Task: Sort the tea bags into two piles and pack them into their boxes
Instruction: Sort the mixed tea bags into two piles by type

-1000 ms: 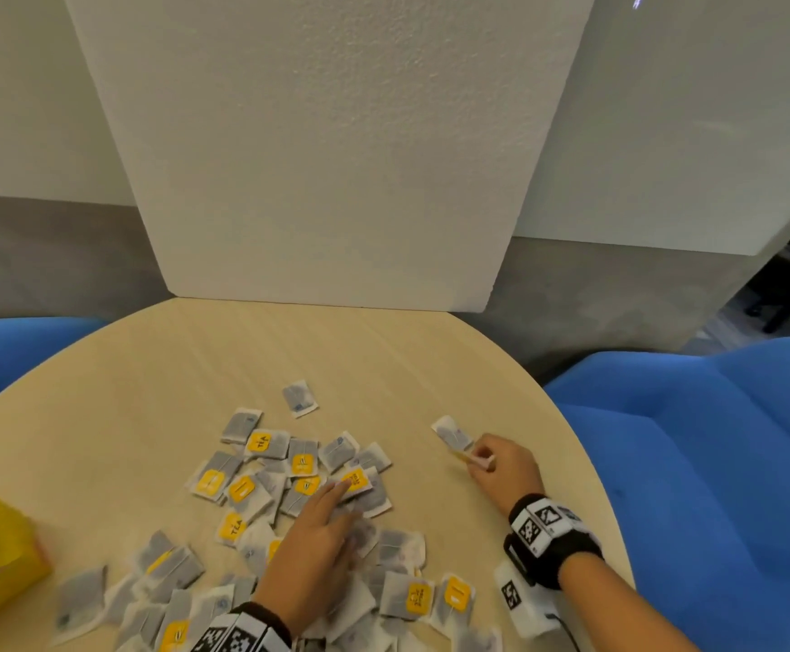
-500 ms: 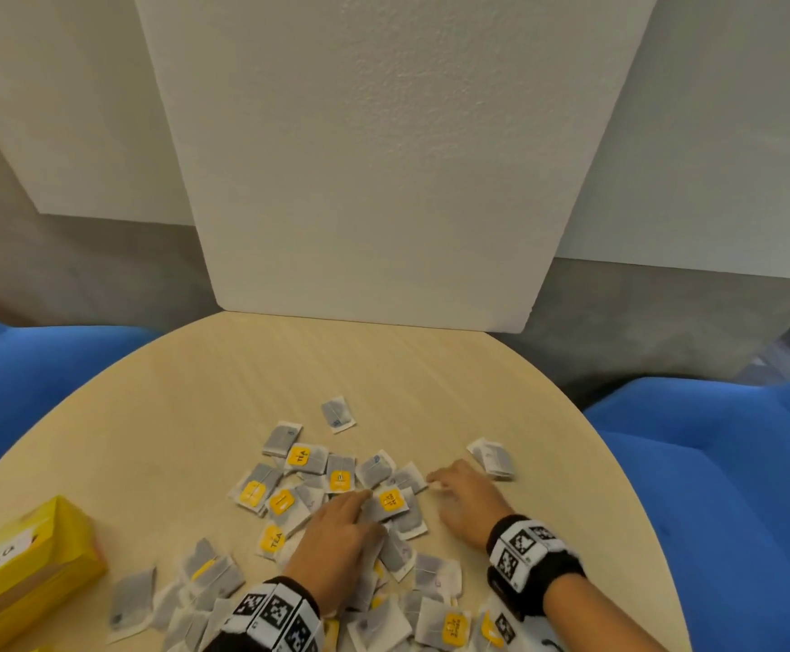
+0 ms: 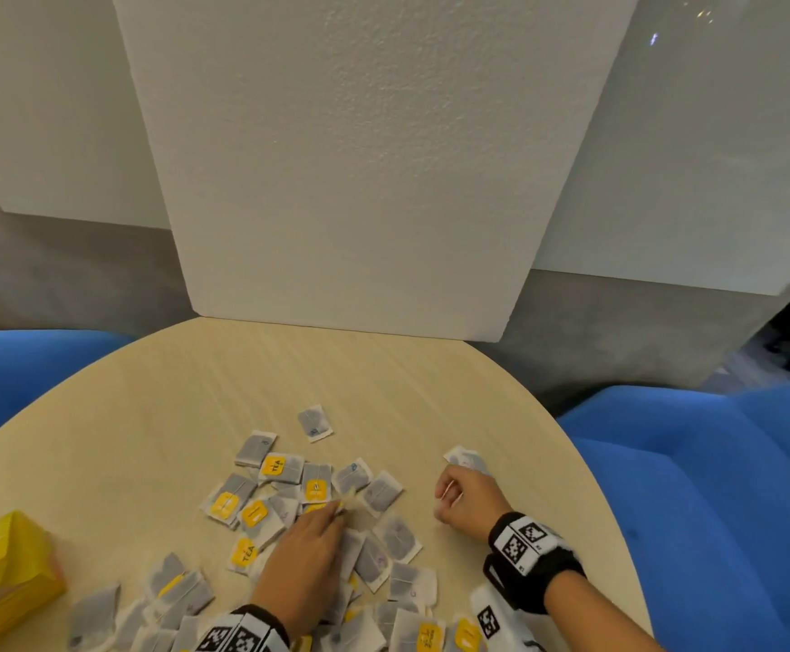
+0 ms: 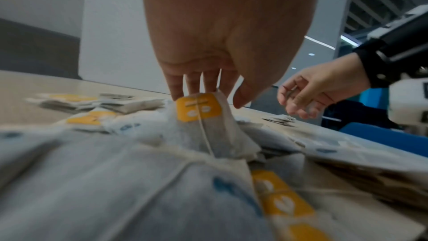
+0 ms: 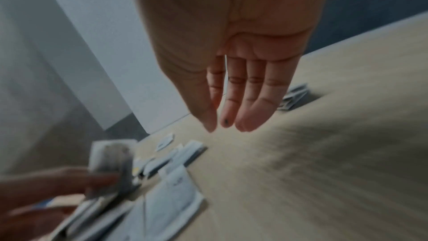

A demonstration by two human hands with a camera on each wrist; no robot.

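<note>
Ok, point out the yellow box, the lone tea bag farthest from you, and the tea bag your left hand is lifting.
yellow box [image 3: 5, 571]: head view, on its top face.
lone tea bag [image 3: 315, 422]: head view, on its grey middle.
lifted tea bag [image 4: 199, 107]: left wrist view, on its yellow tag.

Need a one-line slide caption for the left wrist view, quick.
Left hand lifts a yellow-tagged tea bag from the mixed heap; right hand hovers nearby, empty.
</note>
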